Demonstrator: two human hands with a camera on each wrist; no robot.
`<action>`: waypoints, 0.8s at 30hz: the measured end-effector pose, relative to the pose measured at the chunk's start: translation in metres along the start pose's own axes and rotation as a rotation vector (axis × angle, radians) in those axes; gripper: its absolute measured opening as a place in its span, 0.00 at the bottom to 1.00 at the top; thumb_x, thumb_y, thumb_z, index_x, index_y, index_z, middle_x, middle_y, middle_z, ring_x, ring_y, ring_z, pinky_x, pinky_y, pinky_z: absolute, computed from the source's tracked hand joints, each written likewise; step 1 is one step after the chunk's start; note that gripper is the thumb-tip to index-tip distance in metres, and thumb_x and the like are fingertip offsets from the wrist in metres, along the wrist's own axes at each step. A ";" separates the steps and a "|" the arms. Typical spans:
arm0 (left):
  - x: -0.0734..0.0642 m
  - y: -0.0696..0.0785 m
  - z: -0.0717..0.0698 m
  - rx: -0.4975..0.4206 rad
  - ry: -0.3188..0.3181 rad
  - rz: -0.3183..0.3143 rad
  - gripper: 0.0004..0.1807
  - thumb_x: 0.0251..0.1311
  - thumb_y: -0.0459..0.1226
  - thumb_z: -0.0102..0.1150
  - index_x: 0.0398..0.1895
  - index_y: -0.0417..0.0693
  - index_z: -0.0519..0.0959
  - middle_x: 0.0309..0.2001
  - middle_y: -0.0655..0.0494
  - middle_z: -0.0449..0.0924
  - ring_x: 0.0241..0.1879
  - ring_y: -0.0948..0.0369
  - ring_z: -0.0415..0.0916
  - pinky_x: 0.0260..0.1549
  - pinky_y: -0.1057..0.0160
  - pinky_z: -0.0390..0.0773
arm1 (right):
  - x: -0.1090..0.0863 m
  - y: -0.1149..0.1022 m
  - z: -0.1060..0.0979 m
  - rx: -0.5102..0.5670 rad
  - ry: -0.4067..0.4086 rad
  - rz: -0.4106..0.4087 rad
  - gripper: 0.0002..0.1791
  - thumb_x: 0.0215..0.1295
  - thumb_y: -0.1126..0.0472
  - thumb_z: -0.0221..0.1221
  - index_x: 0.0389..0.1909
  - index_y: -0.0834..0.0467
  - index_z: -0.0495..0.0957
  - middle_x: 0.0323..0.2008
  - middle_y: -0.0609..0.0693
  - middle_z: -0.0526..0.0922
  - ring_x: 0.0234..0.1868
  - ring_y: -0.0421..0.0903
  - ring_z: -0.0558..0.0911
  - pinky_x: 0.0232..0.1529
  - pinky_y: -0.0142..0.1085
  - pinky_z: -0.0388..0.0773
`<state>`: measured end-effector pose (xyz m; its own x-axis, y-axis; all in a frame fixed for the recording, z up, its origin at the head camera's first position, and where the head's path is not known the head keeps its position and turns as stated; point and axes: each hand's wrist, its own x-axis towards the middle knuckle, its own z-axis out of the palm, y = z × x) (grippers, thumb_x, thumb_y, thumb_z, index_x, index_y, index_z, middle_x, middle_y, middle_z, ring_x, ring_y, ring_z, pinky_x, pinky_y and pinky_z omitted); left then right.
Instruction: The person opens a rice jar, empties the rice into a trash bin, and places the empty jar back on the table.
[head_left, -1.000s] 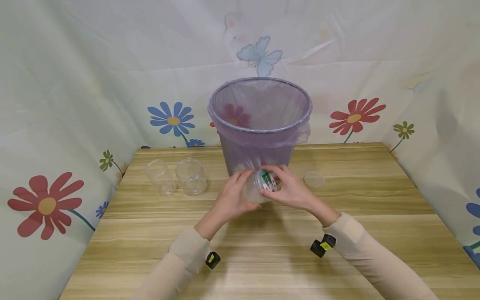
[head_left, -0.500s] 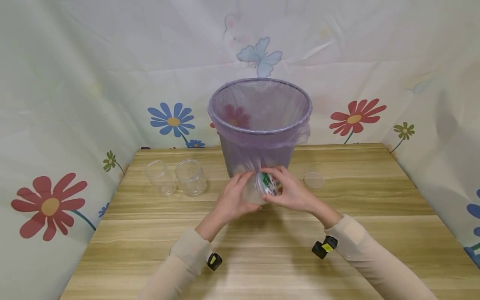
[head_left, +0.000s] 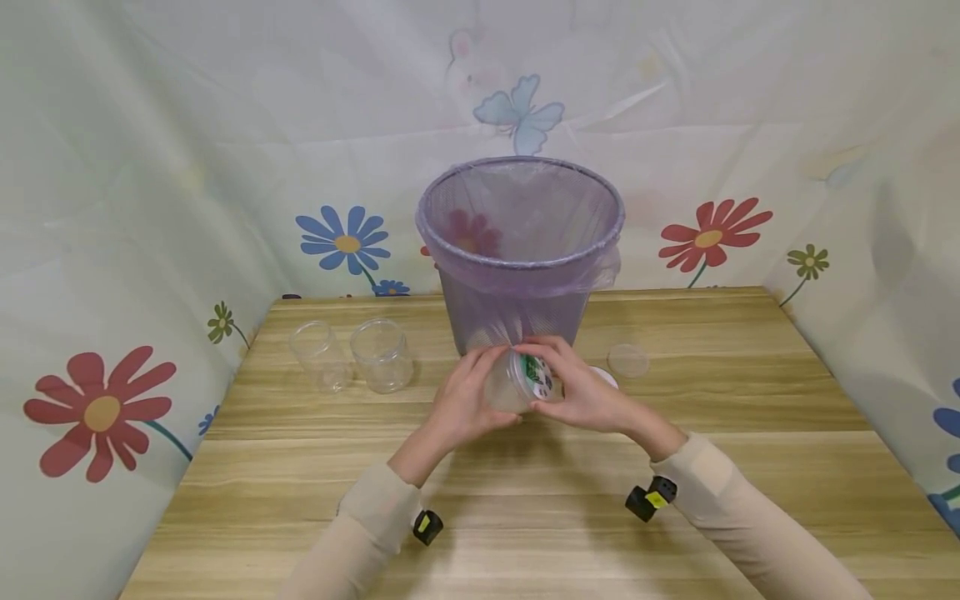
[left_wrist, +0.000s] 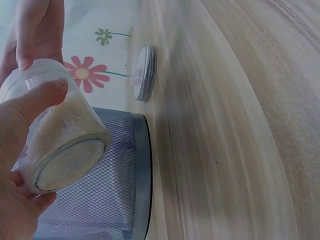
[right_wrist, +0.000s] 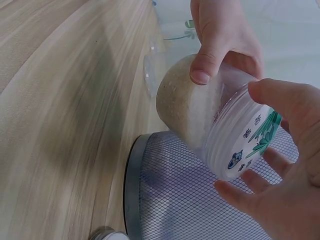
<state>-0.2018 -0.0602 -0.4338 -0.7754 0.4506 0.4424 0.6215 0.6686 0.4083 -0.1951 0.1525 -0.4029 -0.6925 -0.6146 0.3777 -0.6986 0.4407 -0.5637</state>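
Note:
Tilted in front of the bin is a clear jar (right_wrist: 190, 107) with pale, grainy-looking contents. My left hand (head_left: 463, 398) grips the jar's body, thumb and fingers on opposite sides. At the other end my right hand (head_left: 592, 396) holds the clear-rimmed lid (right_wrist: 250, 145) between thumb and fingers. Green leaves and small dark marks are printed on the lid's white top. In the left wrist view the base of the jar (left_wrist: 72, 162) faces the camera. Whether the lid is loose on the jar, I cannot tell.
A mesh bin (head_left: 517, 308) with a purple liner stands behind the hands. Two clear containers (head_left: 382, 354) are on the left of the wooden table (head_left: 525, 542). To the right lie a clear disc (head_left: 628, 359) and a low round piece with a silvery rim (left_wrist: 145, 73).
My right hand has turned a little around the lid and shifted slightly down, uncovering a white round edge behind it. The left hand keeps its hold on the jar almost unmoved.

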 end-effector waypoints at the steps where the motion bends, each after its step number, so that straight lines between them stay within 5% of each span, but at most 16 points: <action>1: 0.000 0.000 0.000 -0.002 0.003 0.004 0.52 0.29 0.50 0.77 0.63 0.48 0.64 0.56 0.50 0.69 0.53 0.54 0.70 0.51 0.55 0.74 | 0.000 0.000 0.000 0.001 -0.002 -0.009 0.40 0.50 0.65 0.66 0.65 0.54 0.59 0.62 0.59 0.59 0.62 0.52 0.63 0.53 0.48 0.71; 9: -0.002 -0.003 0.000 -0.008 0.028 0.014 0.51 0.28 0.49 0.78 0.62 0.47 0.65 0.54 0.51 0.69 0.51 0.54 0.71 0.49 0.55 0.75 | 0.000 -0.003 0.002 -0.022 0.048 0.003 0.39 0.52 0.63 0.65 0.65 0.56 0.59 0.61 0.59 0.61 0.60 0.52 0.65 0.53 0.48 0.72; 16: -0.003 -0.001 0.000 0.006 0.029 0.013 0.51 0.28 0.49 0.78 0.62 0.48 0.65 0.54 0.51 0.69 0.52 0.54 0.70 0.50 0.56 0.75 | 0.001 -0.008 0.000 -0.093 0.140 0.188 0.31 0.58 0.56 0.61 0.62 0.59 0.64 0.53 0.60 0.69 0.45 0.53 0.76 0.36 0.39 0.78; 24: -0.004 0.004 0.002 0.016 0.018 0.016 0.51 0.28 0.49 0.78 0.61 0.47 0.65 0.55 0.49 0.69 0.53 0.53 0.69 0.51 0.55 0.74 | 0.001 -0.006 0.003 -0.141 0.109 0.320 0.33 0.58 0.52 0.61 0.61 0.63 0.64 0.51 0.61 0.73 0.43 0.53 0.79 0.38 0.42 0.78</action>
<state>-0.1967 -0.0582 -0.4357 -0.7631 0.4508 0.4631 0.6319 0.6707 0.3884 -0.1916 0.1474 -0.4012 -0.8898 -0.3614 0.2788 -0.4563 0.6897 -0.5623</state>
